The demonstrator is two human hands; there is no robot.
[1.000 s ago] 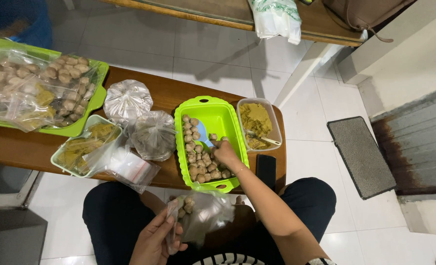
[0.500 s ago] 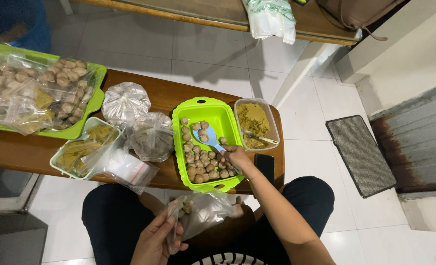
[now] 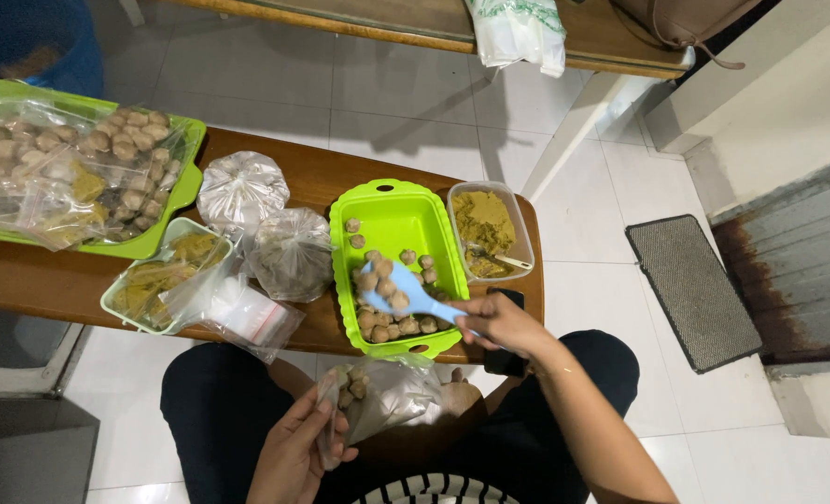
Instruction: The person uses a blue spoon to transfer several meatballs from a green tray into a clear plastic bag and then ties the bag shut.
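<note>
My right hand grips the handle of a light blue spoon, whose bowl carries a few brown meatballs above the green tray. Several more meatballs lie in the tray's near half. My left hand holds open a clear plastic bag over my lap, with a few meatballs inside it near the top.
The wooden bench also holds a clear tub of yellow-brown paste, two knotted clear bags, a small green tray of filled packets and a large green tray of bagged meatballs. A grey doormat lies on the tiled floor.
My right hand has drawn the spoon back from the tray's far end to its near edge, now loaded with meatballs. The left hand still holds the bag open.
</note>
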